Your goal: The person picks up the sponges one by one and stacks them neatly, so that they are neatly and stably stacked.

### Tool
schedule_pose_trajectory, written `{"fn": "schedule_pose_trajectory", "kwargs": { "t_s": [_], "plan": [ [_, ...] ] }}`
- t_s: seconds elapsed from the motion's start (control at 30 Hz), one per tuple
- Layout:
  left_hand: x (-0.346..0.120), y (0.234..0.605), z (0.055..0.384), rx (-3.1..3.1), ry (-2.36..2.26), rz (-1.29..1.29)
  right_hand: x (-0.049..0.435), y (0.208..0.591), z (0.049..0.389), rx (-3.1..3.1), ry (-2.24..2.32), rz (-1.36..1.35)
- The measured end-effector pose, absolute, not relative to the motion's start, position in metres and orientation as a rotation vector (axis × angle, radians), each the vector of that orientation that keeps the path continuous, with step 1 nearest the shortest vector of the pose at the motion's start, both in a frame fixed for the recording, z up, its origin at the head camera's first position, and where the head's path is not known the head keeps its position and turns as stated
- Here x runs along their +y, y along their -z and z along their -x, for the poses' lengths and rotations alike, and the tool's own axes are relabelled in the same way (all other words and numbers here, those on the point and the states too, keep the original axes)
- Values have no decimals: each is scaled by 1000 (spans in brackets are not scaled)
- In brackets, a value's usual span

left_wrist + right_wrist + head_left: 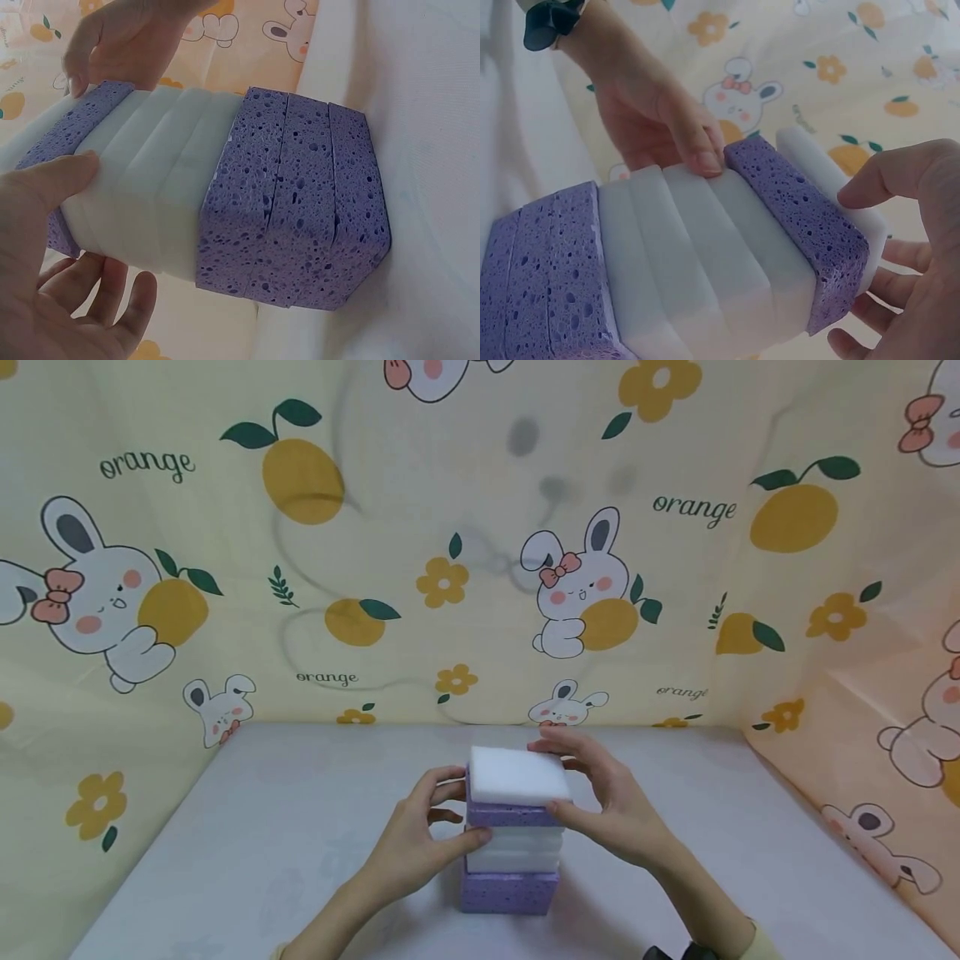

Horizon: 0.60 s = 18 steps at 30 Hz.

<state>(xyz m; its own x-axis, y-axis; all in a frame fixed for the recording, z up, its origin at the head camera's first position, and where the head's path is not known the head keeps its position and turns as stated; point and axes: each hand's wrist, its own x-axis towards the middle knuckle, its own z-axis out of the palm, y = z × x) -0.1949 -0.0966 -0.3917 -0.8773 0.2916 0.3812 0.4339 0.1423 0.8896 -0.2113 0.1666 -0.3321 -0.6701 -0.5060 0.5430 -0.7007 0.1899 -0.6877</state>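
Observation:
A tall stack of block sponges stands upright on the table in the head view. At its base are three purple sponges [300, 195] with pitted faces. Several white sponges [697, 247] lie above them, then a single purple sponge [799, 217], with one white sponge [519, 775] on top. My left hand [416, 843] holds the upper stack from the left, its thumb on the white layers just under the single purple sponge. From the right, my right hand [618, 806] holds the top white sponge between thumb and fingers. The upper layers sit slightly uneven.
A pale table [300, 860] carries the stack near its front. Behind and beside it hangs a cream cloth [420, 468] printed with rabbits, oranges and flowers. A dark band [551, 22] is worn on the left wrist.

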Motion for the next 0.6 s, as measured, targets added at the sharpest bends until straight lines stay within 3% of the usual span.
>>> {"fn": "schedule_pose_trajectory", "kwargs": {
  "t_s": [0.6],
  "plan": [
    [-96, 394, 195, -2289, 1833, 724, 167, 334, 211, -2348, -1378, -1113]
  ]
}}
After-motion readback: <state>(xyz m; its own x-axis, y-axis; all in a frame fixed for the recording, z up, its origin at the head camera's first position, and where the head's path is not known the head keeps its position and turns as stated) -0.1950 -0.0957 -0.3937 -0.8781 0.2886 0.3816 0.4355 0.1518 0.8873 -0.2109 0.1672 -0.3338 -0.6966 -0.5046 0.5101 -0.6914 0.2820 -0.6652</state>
